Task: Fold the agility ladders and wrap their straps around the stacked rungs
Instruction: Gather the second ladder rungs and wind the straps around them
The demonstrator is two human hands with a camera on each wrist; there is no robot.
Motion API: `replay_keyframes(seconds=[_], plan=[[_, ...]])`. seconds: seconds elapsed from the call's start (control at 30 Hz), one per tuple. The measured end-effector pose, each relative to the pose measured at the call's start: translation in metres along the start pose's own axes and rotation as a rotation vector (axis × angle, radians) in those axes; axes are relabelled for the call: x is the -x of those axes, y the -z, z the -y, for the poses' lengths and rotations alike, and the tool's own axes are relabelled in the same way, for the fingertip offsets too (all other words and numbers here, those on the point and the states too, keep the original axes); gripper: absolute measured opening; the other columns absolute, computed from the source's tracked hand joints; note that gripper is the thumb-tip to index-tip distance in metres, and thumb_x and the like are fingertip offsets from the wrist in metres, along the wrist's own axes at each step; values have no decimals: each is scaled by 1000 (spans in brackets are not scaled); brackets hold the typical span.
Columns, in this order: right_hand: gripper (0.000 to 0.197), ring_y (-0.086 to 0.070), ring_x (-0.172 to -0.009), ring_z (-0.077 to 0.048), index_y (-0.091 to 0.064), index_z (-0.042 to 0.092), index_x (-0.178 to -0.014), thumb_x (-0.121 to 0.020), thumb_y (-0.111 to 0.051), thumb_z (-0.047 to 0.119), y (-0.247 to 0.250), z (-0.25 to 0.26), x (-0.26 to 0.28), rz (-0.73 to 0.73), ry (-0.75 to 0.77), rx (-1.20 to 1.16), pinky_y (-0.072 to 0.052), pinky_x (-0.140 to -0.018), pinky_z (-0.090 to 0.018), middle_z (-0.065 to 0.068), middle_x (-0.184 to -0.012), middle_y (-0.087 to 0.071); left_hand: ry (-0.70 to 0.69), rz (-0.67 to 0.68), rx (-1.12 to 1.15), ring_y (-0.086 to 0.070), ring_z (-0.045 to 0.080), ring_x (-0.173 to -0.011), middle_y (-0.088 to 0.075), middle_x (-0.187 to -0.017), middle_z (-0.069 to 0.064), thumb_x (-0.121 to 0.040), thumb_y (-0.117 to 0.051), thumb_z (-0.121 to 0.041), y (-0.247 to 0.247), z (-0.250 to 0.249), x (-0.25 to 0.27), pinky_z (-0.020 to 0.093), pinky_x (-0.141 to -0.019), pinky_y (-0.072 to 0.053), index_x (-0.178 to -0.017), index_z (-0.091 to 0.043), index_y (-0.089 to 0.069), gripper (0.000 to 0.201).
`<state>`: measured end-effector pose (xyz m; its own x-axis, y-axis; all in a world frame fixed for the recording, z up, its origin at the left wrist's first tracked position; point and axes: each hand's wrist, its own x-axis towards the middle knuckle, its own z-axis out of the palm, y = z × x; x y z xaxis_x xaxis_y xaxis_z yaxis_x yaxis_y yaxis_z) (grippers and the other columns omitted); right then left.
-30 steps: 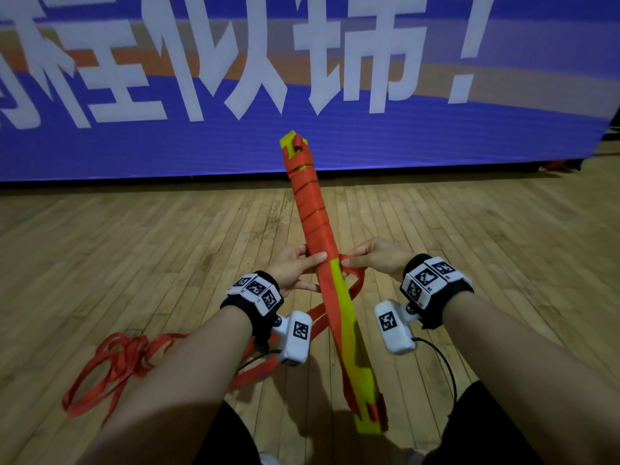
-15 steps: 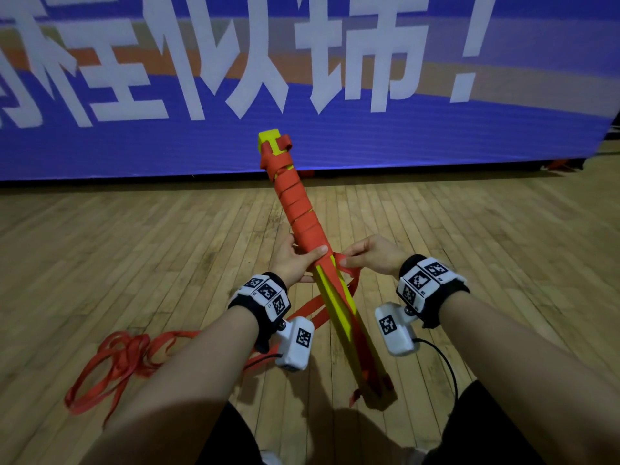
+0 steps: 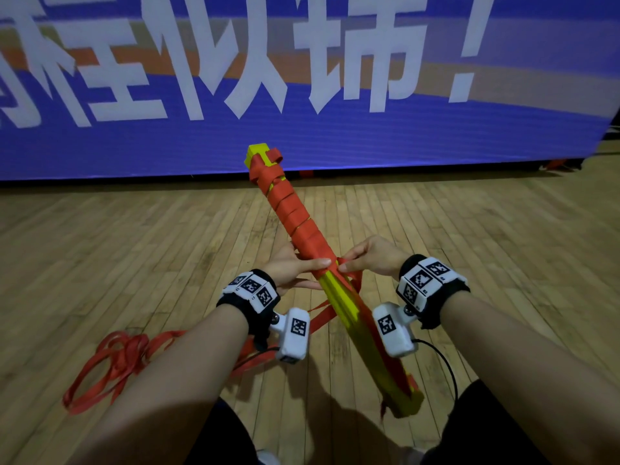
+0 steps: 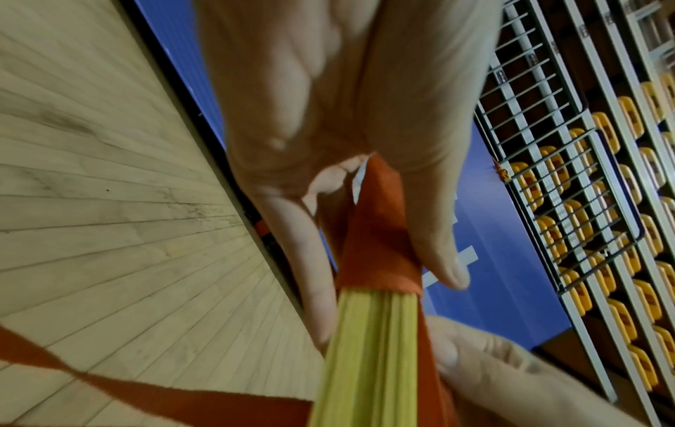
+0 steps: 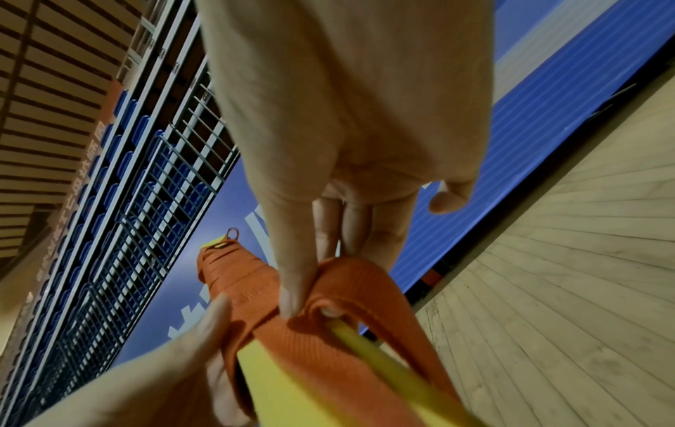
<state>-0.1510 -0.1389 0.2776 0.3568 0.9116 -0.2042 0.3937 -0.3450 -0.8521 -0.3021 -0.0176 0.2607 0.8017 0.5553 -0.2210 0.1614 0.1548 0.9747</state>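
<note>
A stack of yellow rungs (image 3: 349, 308) slants from the floor near my knees up and away, its far half wound in orange strap (image 3: 298, 216). My left hand (image 3: 295, 266) grips the stack at the edge of the wrapping, thumb on top; the left wrist view shows thumb and fingers around the wrapped strap (image 4: 376, 231) above the bare yellow rungs (image 4: 369, 346). My right hand (image 3: 365, 260) pinches a fold of the strap (image 5: 328, 283) against the stack's right side. The right wrist view shows the wrapped far end (image 5: 233, 271).
Loose orange strap (image 3: 110, 364) lies coiled on the wooden floor (image 3: 134, 246) at my left and runs to the stack. A blue banner (image 3: 302, 95) with white characters stands a short way ahead. Railings and seats (image 4: 584, 202) rise behind it.
The stack's far end has swung left and its near end right. Both hands stay at the wrap's edge, and the right hand has drawn the strap tighter against the stack.
</note>
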Motion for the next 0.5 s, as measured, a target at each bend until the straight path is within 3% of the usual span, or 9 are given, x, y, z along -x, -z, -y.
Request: replay_keyframes(seconds=[0.1,0.2,0.3,0.5], plan=[[8,-62,-82,-4,-73,10,-89,-82,-71,13,2,2,2,-7,-19,0,-40,-90,-22,2,-81,-70,-25,85,9,-67,25,-101,-65,-114,15,-83,-68,1,0,-3,4,40,-76,-60,-109,-6,-55,30],[6,-61,-82,-5,-73,12,-87,-82,-71,14,2,1,1,-24,-25,-20,-39,-97,-28,4,-80,-69,-37,109,33,-68,24,-99,-67,-108,13,-84,-65,2,0,-3,5,39,-77,-59,-106,-5,-57,25],[5,-61,-82,-5,-73,14,-86,-84,-70,15,2,1,1,-36,-22,-17,-39,-97,-29,5,-79,-69,-58,3,50,-69,19,-93,-67,-110,14,-82,-70,-4,-3,-1,2,31,-69,-59,-110,-3,-57,30],[17,-62,-76,-7,-72,0,-99,-87,-65,10,-5,-1,-4,-29,20,-39,-46,-91,-25,-1,-79,-68,-82,-162,86,-69,14,-81,-70,-97,9,-78,-76,-9,-11,0,-2,22,-61,-56,-108,-7,-56,37]])
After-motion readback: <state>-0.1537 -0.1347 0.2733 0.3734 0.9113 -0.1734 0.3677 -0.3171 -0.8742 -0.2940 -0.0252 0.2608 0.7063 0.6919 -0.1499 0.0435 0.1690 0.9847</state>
